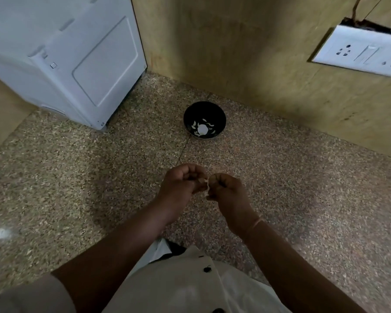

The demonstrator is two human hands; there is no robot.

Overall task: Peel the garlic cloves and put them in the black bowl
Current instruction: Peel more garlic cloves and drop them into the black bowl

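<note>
At centre frame, the left hand (pixel 182 184) and right hand (pixel 226 189) each pinch their grip on a small pale garlic clove (pixel 207 183). Above them, the round black bowl (pixel 203 111) holds white pieces (pixel 202 129) on the speckled stone bench (pixel 303 177).

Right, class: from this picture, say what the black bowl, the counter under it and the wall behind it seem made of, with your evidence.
The black bowl looks smooth with a faint sheen: glazed ceramic or melamine, I cannot tell which. The counter is polished speckled stone, likely granite, by its mottled grains. The wall seems matte yellowish board, perhaps laminate.
</note>
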